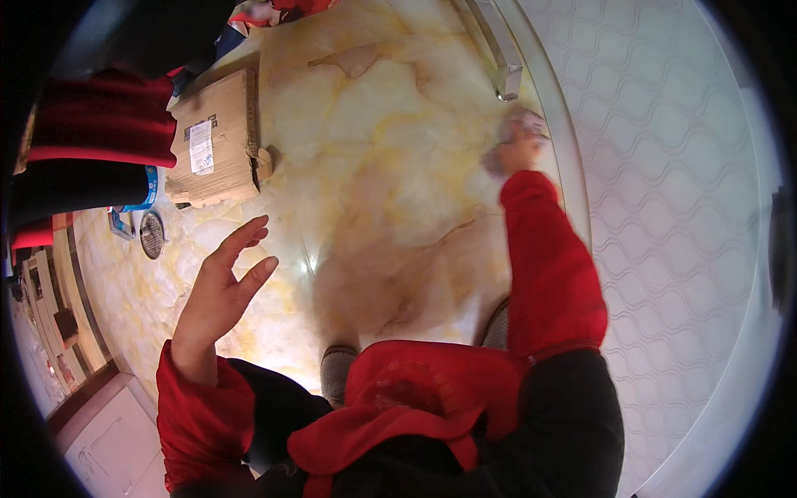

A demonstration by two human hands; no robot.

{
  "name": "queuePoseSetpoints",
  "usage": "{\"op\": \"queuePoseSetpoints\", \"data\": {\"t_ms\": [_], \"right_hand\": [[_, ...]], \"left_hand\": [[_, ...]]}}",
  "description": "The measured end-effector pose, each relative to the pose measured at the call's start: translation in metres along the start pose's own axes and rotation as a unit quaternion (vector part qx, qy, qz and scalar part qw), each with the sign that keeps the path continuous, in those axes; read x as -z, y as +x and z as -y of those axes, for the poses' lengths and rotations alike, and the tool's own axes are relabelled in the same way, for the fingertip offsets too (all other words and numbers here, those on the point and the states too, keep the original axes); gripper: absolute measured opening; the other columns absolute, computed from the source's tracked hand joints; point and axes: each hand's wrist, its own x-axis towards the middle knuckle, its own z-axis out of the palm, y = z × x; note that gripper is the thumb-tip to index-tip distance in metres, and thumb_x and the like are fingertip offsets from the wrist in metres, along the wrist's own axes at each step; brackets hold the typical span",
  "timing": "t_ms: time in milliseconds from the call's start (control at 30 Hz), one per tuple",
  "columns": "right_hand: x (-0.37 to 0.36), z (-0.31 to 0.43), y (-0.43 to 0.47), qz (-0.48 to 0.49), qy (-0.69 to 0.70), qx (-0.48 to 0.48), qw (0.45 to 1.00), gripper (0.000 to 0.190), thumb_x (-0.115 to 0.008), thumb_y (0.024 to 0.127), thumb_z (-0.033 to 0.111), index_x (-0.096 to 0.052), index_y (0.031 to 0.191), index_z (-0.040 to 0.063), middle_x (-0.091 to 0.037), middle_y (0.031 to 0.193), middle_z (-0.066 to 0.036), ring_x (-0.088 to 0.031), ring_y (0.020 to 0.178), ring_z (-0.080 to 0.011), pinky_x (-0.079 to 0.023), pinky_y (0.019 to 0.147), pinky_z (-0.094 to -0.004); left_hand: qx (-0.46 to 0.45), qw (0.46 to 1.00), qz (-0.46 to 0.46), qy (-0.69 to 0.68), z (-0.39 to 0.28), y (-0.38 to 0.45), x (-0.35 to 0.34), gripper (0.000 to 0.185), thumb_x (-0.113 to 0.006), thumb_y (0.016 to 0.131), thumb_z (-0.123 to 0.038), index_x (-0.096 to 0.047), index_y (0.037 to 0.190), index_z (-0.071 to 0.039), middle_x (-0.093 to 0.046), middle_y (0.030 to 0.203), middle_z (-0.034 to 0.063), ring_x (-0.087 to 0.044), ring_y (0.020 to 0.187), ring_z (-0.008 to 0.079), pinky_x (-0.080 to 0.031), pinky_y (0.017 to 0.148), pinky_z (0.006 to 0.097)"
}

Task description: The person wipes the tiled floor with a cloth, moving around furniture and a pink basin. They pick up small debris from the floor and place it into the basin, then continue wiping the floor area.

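Note:
My left hand [222, 292] hovers over the marbled floor [398, 218], fingers apart and nothing in it. My right hand [522, 152] reaches forward along the pale rim [570, 137] of a white, wavy-patterned surface [660, 236]. It is blurred, and its fingers close around a crumpled, greyish-brown thing that looks like a cloth [493, 163]. Just beyond that hand, a square shiny metal bar [509, 71] runs beside the rim. Both my sleeves are red. A red apron [429, 373] covers my front, and parts of my shoes show below it.
At the left lies a flattish cardboard box [218, 140] with a label. A round metal lid [152, 234] lies near a blue container [149, 190]. A person in dark and red clothing [106, 118] is beside the box. White boards [115, 442] stand at the lower left.

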Motion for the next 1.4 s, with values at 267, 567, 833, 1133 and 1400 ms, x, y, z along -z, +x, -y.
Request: {"op": "queuePoseSetpoints", "data": {"t_ms": [267, 567, 833, 1133, 1400], "right_hand": [[-0.037, 0.236, -0.229, 0.196, 0.082, 0.430, 0.877, 0.049, -0.063, 0.075, 0.021, -0.063, 0.123, 0.026, -0.050, 0.140, -0.007, -0.041, 0.129, -0.0311, -0.040, 0.101, -0.0464], [-0.027, 0.152, -0.221, 0.219, 0.151, 0.402, 0.876, 0.055, -0.062, 0.067, 0.009, -0.065, 0.121, 0.023, -0.053, 0.138, -0.005, -0.046, 0.123, -0.0338, -0.042, 0.101, -0.0428], [0.079, 0.165, -0.174, 0.266, 0.038, 0.514, 0.814, 0.058, -0.058, 0.064, 0.001, -0.066, 0.119, 0.017, -0.056, 0.132, -0.011, -0.050, 0.117, -0.0369, -0.043, 0.100, -0.0446], [0.310, 0.124, -0.143, 0.100, -0.050, 0.402, 0.909, 0.060, -0.054, 0.063, -0.008, -0.064, 0.119, 0.010, -0.055, 0.132, -0.019, -0.048, 0.119, -0.0385, -0.039, 0.104, -0.0410], [0.434, 0.062, -0.162, -0.020, -0.078, 0.301, 0.950, 0.060, -0.049, 0.062, -0.010, -0.065, 0.117, 0.007, -0.059, 0.125, -0.021, -0.054, 0.115, -0.0378, -0.040, 0.102, -0.0396]], "left_hand": [[-0.009, 0.998, -0.008, 0.063, 0.004, 0.009, -0.013, 0.057, -0.067, 0.088, -0.031, -0.049, 0.136, -0.005, -0.057, 0.126, 0.0220, -0.053, 0.118, 0.0338, -0.043, 0.099, 0.0381], [-0.044, 0.987, -0.042, 0.151, 0.030, 0.005, -0.017, 0.057, -0.066, 0.087, -0.035, -0.052, 0.132, -0.003, -0.057, 0.128, 0.0221, -0.051, 0.120, 0.0379, -0.040, 0.103, 0.0427], [-0.146, 0.983, 0.020, 0.107, 0.001, 0.031, -0.044, 0.040, -0.061, 0.086, -0.029, -0.057, 0.120, -0.008, -0.060, 0.119, 0.0128, -0.052, 0.117, 0.0337, -0.043, 0.091, 0.0569], [-0.063, 0.988, 0.121, 0.066, 0.048, 0.073, -0.038, 0.034, -0.057, 0.083, -0.023, -0.059, 0.116, -0.013, -0.065, 0.109, 0.0163, -0.061, 0.101, 0.0386, -0.048, 0.085, 0.0512], [-0.010, 0.994, 0.071, 0.083, 0.122, 0.103, -0.027, 0.034, -0.056, 0.083, -0.023, -0.061, 0.112, -0.004, -0.065, 0.108, 0.0204, -0.061, 0.100, 0.0400, -0.049, 0.085, 0.0478]]}}
